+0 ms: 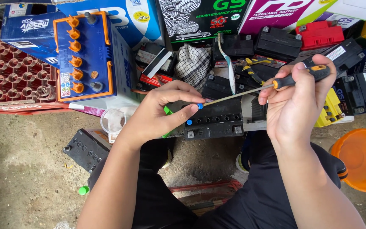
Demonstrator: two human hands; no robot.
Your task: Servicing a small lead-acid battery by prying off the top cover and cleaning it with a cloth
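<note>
Working over the small black battery (215,123) on the concrete floor (26,161), with the big blue battery with orange caps (83,57) and the red crate (11,74) off to our left, we judge we are mid-way through picking the blue cell plugs off its top row. Our right hand (295,104) is closed firmly round the orange-and-black screwdriver (276,82), our left hand (166,112) pinches a small blue cap (200,106) right at the tip, fingers nearly shut on it. Next move likely needs steady levering so the cap doesn't flick off.
</note>
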